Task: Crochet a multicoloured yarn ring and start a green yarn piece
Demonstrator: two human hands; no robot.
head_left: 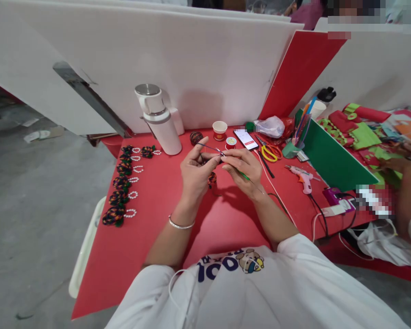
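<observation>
My left hand [197,171] pinches dark yarn [205,145] that runs taut from its raised index finger. A small multicoloured crocheted piece [212,180] hangs just below its fingers. In my right hand [243,170] is a crochet hook with a green grip [243,175], its metal tip meeting the yarn at my left fingertips. Both hands are close together above the red table [164,201]. Behind my left hand lies a ball of dark mixed yarn [196,137]. The stitches at the fingertips are too small to make out.
Finished-looking crocheted pieces with white bead loops [113,215] line the table's left side. A white flask [162,128], paper cup [219,130], thread spool [230,142], phone [245,139], yellow-handled scissors [269,154] and pink glue gun [303,177] surround the hands. A co-worker's arm [409,196] is at right.
</observation>
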